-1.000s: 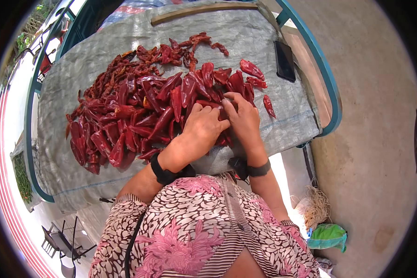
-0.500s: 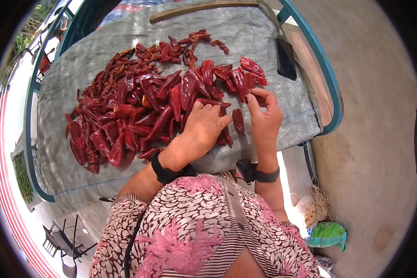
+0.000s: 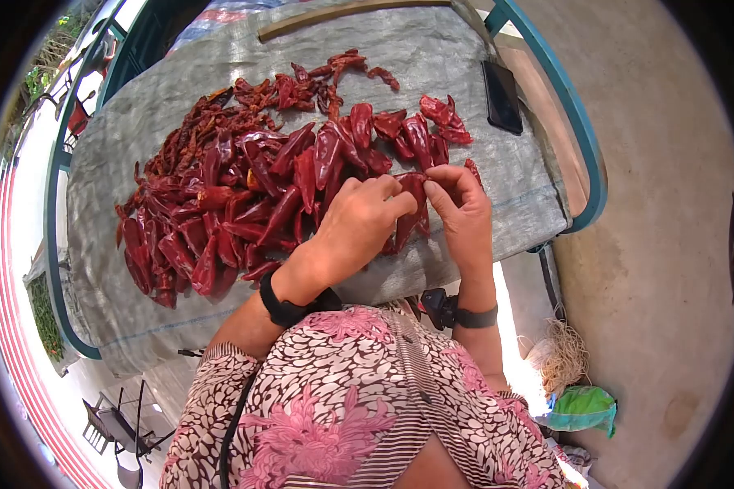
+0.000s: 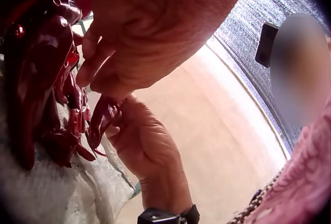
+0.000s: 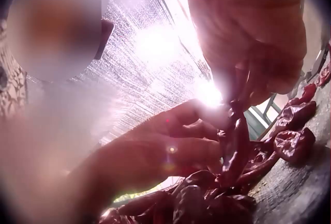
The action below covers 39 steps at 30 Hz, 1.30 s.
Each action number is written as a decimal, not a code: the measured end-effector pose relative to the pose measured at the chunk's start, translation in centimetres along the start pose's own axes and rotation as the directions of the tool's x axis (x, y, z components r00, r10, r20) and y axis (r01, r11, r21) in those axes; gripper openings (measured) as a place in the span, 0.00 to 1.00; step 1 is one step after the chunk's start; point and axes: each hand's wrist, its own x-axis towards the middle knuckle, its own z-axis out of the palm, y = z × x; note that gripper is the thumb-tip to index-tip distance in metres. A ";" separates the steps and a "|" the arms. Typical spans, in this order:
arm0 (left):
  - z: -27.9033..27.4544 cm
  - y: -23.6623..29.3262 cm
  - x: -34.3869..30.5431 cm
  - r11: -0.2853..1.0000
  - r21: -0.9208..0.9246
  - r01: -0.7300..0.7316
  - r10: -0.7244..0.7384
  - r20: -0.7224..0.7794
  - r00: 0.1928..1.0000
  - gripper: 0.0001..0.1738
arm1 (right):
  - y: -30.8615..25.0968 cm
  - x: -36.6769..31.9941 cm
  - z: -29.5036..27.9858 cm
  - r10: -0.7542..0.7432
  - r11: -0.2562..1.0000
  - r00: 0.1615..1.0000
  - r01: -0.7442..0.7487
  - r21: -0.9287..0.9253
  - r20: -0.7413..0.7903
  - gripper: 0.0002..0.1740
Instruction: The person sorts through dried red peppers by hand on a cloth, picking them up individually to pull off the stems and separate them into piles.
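Observation:
A dark red dried chili pepper (image 3: 413,192) is between my two hands at the near right end of a chili pile (image 3: 245,196). My right hand (image 3: 465,220) pinches its upper end with thumb and forefinger. My left hand (image 3: 357,218) has its fingers curled against the same pepper from the left. In the left wrist view the pepper (image 4: 103,118) hangs with its thin tip down, beside the right hand (image 4: 150,144). The right wrist view shows left fingers (image 5: 199,151) along the pepper's (image 5: 235,149) side; glare washes out part of that contact.
Darker, shrivelled chilies (image 3: 192,130) lie along the far side of the pile. A few chilies (image 3: 446,118) sit apart at its right, near a black phone (image 3: 501,96). A grey woven sheet (image 3: 514,196) is under everything, with a wooden strip (image 3: 351,18) at the back and green rails (image 3: 567,106) around.
My right hand went from beside the left hand out to the right, then came back to pinch a pepper. My left hand has lifted slightly toward it.

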 end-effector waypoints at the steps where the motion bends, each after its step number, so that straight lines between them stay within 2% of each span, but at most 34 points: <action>1: 0.0 0.0 0.0 0.999 -0.014 0.032 -0.033 -0.025 0.999 0.16 | 0.0 0.1 0.0 -0.028 0.999 0.999 0.029 0.033 -0.025 0.09; 2: 0.1 -0.3 0.0 0.996 0.029 0.086 -0.084 -0.066 0.994 0.16 | 0.0 0.3 0.0 -0.055 0.996 0.997 0.059 0.065 -0.051 0.08; 4: 0.4 -0.9 0.1 0.975 0.105 0.194 -0.177 -0.150 0.973 0.17 | 0.1 0.9 -0.5 -0.130 0.991 0.985 0.130 -0.009 -0.114 0.08; 6: 0.2 -1.1 0.0 0.968 0.194 0.158 -0.146 -0.073 0.987 0.18 | 0.0 1.7 -1.0 -0.151 0.987 0.977 0.142 -0.071 -0.149 0.08; 9: 0.7 -1.0 -0.4 0.940 0.303 0.158 -0.162 -0.013 0.987 0.20 | -0.5 2.3 -0.8 -0.290 0.897 0.927 0.178 -0.405 -0.236 0.10; 12: 1.2 -1.3 -0.6 0.925 0.340 0.168 -0.171 -0.021 0.985 0.22 | -0.8 1.7 -0.6 -0.233 0.854 0.970 0.175 -0.490 -0.061 0.15; 15: 1.3 -1.6 -0.7 0.915 0.352 0.198 -0.197 -0.038 0.980 0.23 | 0.3 1.1 0.5 -0.313 0.838 0.947 0.314 -0.447 0.078 0.20; 16: 1.4 -1.6 -0.7 0.910 0.356 0.212 -0.211 -0.043 0.977 0.23 | 0.6 1.2 0.3 -0.417 0.760 0.891 0.450 -0.469 0.179 0.24; 19: 0.9 -1.2 -0.4 0.931 0.208 0.300 -0.293 -0.065 0.954 0.23 | 0.4 0.8 0.5 -0.394 0.576 0.836 0.548 -0.607 0.382 0.26; 22: -0.4 -0.6 -0.1 0.950 0.029 0.310 -0.309 -0.051 0.950 0.23 | 0.4 0.6 0.4 -0.386 0.564 0.841 0.540 -0.625 0.378 0.24; 25: -1.0 -0.1 0.7 0.949 -0.057 0.312 -0.316 -0.212 0.925 0.22 | 0.3 0.8 -0.2 -0.403 0.573 0.863 0.497 -0.652 0.304 0.23; 28: -2.3 -1.1 0.8 0.916 0.273 0.293 -0.200 -0.320 0.926 0.26 | -0.3 1.3 -0.8 -0.417 0.567 0.899 0.372 -0.735 0.133 0.23; 29: -2.6 -1.4 0.8 0.909 0.309 0.280 -0.193 -0.284 0.939 0.28 | -0.4 1.5 -0.8 -0.421 0.563 0.905 0.316 -0.764 0.064 0.23; 30: -2.8 -1.7 0.8 0.900 0.345 0.266 -0.186 -0.246 0.951 0.30 | -0.3 1.9 -0.4 -0.543 0.464 0.839 0.329 -0.823 0.029 0.23; 31: -3.0 -1.9 0.7 0.890 0.381 0.250 -0.180 -0.209 0.961 0.32 | -0.4 1.9 0.0 -0.539 0.470 0.839 0.373 -0.800 0.074 0.23; 32: -2.6 -2.5 0.1 0.875 0.394 0.283 -0.247 -0.141 0.959 0.37 | -0.4 2.0 0.4 -0.538 0.475 0.834 0.418 -0.774 0.120 0.24; 33: -2.2 -2.8 -0.2 0.859 0.421 0.292 -0.255 -0.142 0.956 0.36 | -0.5 2.1 0.9 -0.537 0.481 0.827 0.461 -0.746 0.166 0.24; 36: -1.9 -3.3 -0.8 0.821 0.476 0.315 -0.293 -0.122 0.948 0.34 | 0.7 2.8 3.2 -0.492 0.356 0.780 0.585 -0.729 0.386 0.24; 39: -2.2 -3.5 -0.6 0.818 0.458 0.348 -0.350 -0.083 0.933 0.31 | 1.7 3.6 4.4 -0.464 0.327 0.780 0.592 -0.737 0.420 0.23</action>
